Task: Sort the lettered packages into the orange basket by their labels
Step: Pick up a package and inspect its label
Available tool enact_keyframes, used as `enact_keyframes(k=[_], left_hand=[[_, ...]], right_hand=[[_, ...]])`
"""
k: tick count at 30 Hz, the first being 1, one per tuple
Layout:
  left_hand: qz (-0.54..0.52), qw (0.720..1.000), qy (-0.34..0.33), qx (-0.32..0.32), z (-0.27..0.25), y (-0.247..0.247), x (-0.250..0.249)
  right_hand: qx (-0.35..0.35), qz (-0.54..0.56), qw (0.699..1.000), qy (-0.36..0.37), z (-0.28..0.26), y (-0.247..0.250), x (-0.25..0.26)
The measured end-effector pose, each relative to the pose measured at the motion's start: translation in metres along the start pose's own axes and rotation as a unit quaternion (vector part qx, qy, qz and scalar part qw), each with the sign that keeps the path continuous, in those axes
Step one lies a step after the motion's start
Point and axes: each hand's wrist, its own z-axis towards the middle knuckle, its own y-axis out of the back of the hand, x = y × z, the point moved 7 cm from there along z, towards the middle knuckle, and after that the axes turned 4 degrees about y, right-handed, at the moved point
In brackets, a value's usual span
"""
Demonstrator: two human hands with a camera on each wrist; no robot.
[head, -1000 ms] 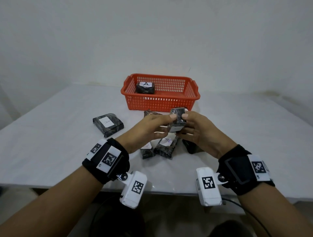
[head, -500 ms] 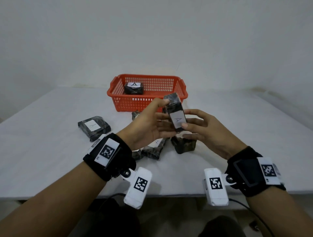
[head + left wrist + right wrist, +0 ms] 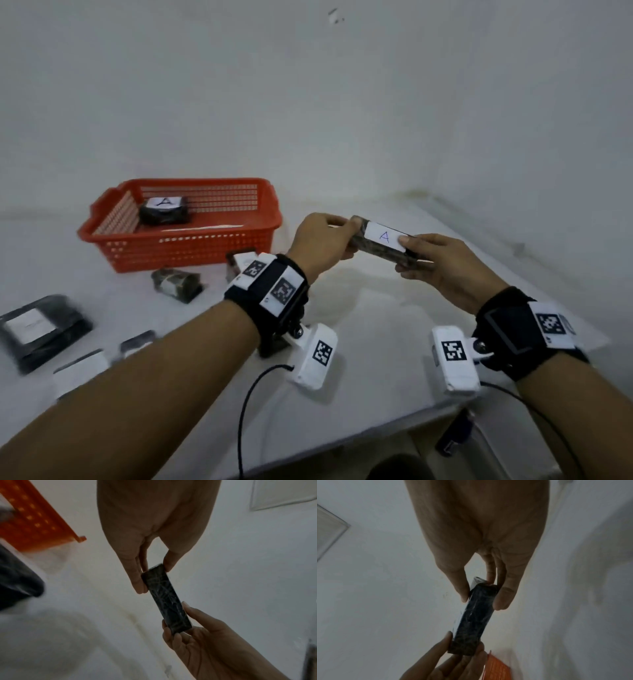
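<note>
- Left hand (image 3: 318, 245) and right hand (image 3: 442, 265) pinch opposite ends of package A (image 3: 383, 244), held above the table (image 3: 376, 342).
- Orange basket (image 3: 178, 246) at 10 o'clock holds one package (image 3: 164, 210), apparently also labelled A.

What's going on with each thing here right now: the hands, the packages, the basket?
Left hand: pinches one end of the held package.
Right hand: pinches the other end.
Held package: lifted off the table, label A facing up.
Orange basket: upright on the table, one package inside.
Package in basket: lying flat, label A up.
Flat package: on the table at far left, label up, lettering too blurred to read.
</note>
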Motion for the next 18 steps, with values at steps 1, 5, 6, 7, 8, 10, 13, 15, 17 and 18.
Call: enact_keyframes(k=[1, 5, 6, 7, 8, 10, 13, 15, 17, 18], left_hand=[[-0.01, 1.0, 0.021, 0.004, 0.015, -0.012, 0.004], [-0.042, 0.994, 0.1, 0.028, 0.073, -0.053, 0.018], [-0.027, 0.993, 0.108, 0.037, 0.087, -0.063, 0.021], [-0.007, 0.993, 0.111, 0.041, 0.101, -0.071, 0.024], [0.014, 0.993, 0.113, 0.042, 0.116, -0.077, 0.03], [0.057, 0.99, 0.123, 0.043, 0.145, -0.088, 0.044], [0.24, 0.964, 0.084, 0.076, 0.186, -0.098, 0.061], [0.332, 0.935, 0.08, 0.094, 0.216, -0.1, 0.077], [0.378, 0.918, 0.072, 0.092, 0.244, -0.106, 0.093], [0.383, 0.917, 0.073, 0.088, 0.253, -0.109, 0.095]], right_hand=[[-0.016, 0.01, 1.0, -0.008, 0.012, 0.013, 0.001], [-0.062, 0.066, 0.994, -0.058, 0.064, 0.051, -0.007], [-0.071, 0.062, 0.993, -0.069, 0.078, 0.058, -0.012], [-0.081, 0.047, 0.992, -0.079, 0.093, 0.064, -0.017], [-0.092, 0.025, 0.991, -0.089, 0.107, 0.07, -0.024], [-0.116, -0.026, 0.987, -0.107, 0.134, 0.08, -0.038], [-0.138, -0.071, 0.98, -0.127, 0.169, 0.089, -0.058], [-0.148, -0.084, 0.976, -0.133, 0.187, 0.092, -0.068], [-0.161, -0.098, 0.972, -0.138, 0.202, 0.097, -0.072], [-0.169, -0.109, 0.97, -0.139, 0.209, 0.099, -0.072]])
